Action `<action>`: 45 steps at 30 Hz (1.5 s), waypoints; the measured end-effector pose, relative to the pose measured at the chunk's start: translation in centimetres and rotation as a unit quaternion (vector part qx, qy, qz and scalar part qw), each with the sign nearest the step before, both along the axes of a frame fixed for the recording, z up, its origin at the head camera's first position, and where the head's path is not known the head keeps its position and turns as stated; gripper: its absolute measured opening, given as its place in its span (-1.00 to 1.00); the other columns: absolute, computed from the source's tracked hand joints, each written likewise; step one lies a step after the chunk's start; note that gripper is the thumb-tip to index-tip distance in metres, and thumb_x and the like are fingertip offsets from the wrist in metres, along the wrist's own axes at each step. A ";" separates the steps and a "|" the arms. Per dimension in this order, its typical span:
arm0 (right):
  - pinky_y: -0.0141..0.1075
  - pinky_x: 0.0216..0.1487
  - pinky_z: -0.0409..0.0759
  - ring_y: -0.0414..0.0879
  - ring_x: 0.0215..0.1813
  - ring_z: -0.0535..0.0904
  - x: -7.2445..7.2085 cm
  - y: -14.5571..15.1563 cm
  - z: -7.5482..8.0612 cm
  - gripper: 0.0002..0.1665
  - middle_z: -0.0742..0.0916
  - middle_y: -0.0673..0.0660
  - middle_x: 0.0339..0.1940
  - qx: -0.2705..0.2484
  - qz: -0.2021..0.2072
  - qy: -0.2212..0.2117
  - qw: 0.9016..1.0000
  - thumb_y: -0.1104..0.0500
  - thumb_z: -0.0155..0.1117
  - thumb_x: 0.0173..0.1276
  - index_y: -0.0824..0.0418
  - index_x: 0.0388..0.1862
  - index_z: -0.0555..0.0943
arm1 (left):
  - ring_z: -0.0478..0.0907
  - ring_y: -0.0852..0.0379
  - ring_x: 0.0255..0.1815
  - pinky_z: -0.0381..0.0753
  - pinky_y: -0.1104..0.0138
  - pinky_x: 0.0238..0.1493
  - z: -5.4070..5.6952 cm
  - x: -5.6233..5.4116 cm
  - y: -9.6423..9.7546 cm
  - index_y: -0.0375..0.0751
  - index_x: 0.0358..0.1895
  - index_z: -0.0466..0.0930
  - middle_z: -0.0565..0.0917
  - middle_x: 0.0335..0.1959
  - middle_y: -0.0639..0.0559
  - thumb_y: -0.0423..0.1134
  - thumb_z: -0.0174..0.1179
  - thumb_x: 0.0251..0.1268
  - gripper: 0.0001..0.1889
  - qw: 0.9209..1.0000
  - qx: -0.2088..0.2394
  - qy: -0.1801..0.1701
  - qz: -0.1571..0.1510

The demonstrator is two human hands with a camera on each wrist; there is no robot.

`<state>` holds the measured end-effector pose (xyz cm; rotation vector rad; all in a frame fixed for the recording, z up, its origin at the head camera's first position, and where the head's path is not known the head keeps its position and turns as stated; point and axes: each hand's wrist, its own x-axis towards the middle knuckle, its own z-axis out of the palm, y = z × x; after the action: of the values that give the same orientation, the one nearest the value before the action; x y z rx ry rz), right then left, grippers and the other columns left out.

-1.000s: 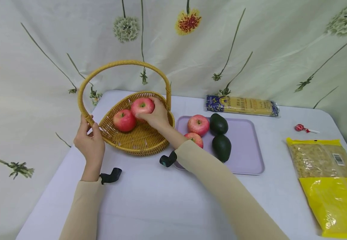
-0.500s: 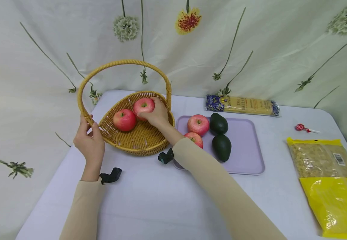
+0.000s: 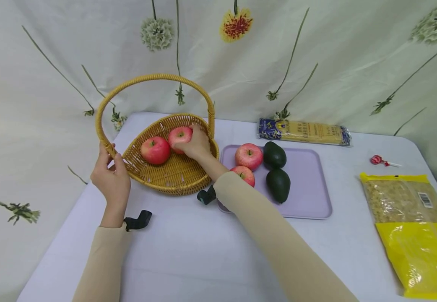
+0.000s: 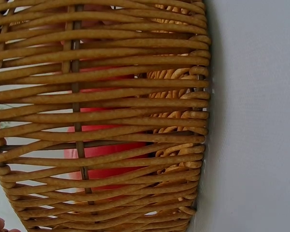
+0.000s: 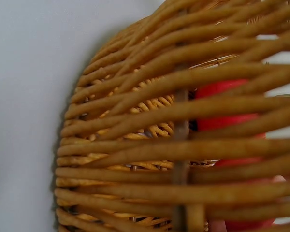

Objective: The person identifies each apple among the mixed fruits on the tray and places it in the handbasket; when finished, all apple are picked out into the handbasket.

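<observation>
A wicker basket (image 3: 173,178) with a tall arched handle stands at the left of the table. My left hand (image 3: 112,180) pinches the handle's left foot, where it meets the rim. Inside the basket, my right hand (image 3: 197,147) grips a red apple (image 3: 178,135) from its right side, thumb in front. Beside it to the left lies a second red apple (image 3: 155,151). Both wrist views are mostly filled by the woven wall (image 4: 111,116), with red apple skin (image 5: 227,104) showing through the gaps. Part of the right hand's fingers is hidden behind the apple.
A lilac tray (image 3: 310,184) right of the basket holds two apples (image 3: 248,156) and two avocados (image 3: 278,185); my right forearm crosses its left edge. Behind lies a noodle pack (image 3: 303,132). Farther right are a lollipop (image 3: 382,160) and a yellow food bag (image 3: 416,251).
My right hand has shifted the apple slightly right and lower into the basket, away from the other apple's top. The left hand keeps its hold on the handle.
</observation>
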<state>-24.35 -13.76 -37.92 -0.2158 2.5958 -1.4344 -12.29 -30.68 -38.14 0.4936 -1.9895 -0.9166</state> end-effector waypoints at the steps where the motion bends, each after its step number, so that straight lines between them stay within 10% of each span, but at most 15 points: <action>1: -0.15 0.29 0.48 0.04 0.32 0.44 0.0 0.0 0.0 -0.06 0.56 0.16 0.29 -0.001 0.001 -0.001 1.000 -0.02 0.49 0.11 0.18 0.42 0.30 | 0.61 0.21 -0.04 0.47 0.73 -0.19 0.0 0.0 0.0 0.02 0.36 0.45 0.70 0.09 0.03 -0.35 0.01 0.39 -0.51 1.000 0.000 -0.001 0.000; 31: -0.10 0.39 0.38 0.09 0.42 0.34 0.1 0.0 0.2 -0.07 0.49 0.23 0.36 0.003 0.008 -0.017 1.000 0.10 0.42 0.18 0.21 0.48 0.22 | 0.63 0.09 -0.02 0.42 0.76 -0.21 -0.1 0.0 -0.1 0.00 0.37 0.44 0.70 0.10 0.00 -0.34 0.00 0.41 -0.52 1.000 -0.006 -0.004 -0.005; 45: -0.08 0.39 0.39 0.04 0.41 0.34 3.1 1.3 1.9 -0.07 0.42 0.19 0.41 -0.034 0.054 0.059 0.996 0.02 0.42 0.21 0.18 0.49 0.22 | 0.63 0.09 -0.02 0.41 0.77 -0.21 -0.1 0.0 -0.2 -0.02 0.36 0.45 0.70 0.09 -0.02 -0.33 0.00 0.41 -0.53 1.000 -0.007 -0.002 -0.003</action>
<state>-21.23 -12.42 -36.00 -0.4547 2.5833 -1.5175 -12.26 -30.84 -38.22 0.4828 -2.0001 -0.9053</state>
